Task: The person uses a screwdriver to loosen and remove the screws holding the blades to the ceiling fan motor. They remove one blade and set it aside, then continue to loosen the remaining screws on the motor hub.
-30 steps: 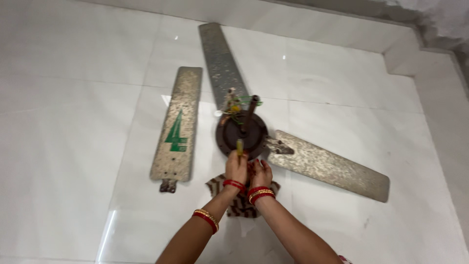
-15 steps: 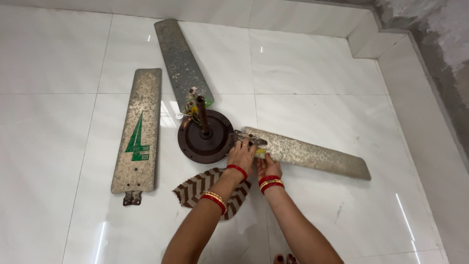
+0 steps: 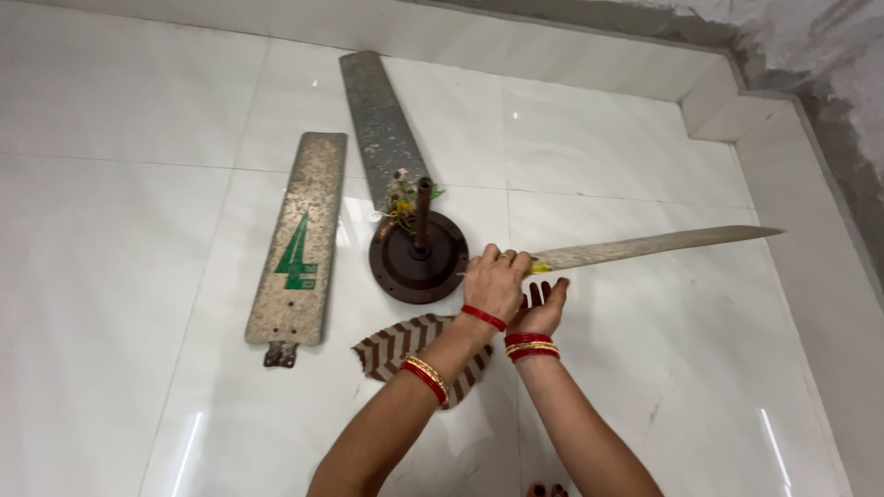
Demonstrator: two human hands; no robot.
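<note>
White glossy tile floor [image 3: 138, 230], raised tile step [image 3: 737, 110] far right by rough wall. Left hand [image 3: 495, 281] clasps root of tilted fan blade [image 3: 654, 245] beside brown motor hub [image 3: 419, 258]; right hand [image 3: 541, 308] open, fingers spread beneath it. Detached blade [image 3: 299, 239] lies left, striped cloth [image 3: 405, 345] near the arms.

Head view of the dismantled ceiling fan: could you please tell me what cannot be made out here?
- Joint between the long grey metal blade and the round brown motor hub: hidden by the left hand, head view.
- Right hand: its grasp is unclear, partly behind the left hand.
- Striped brown-and-white cloth: partly covered by the left forearm.
</note>
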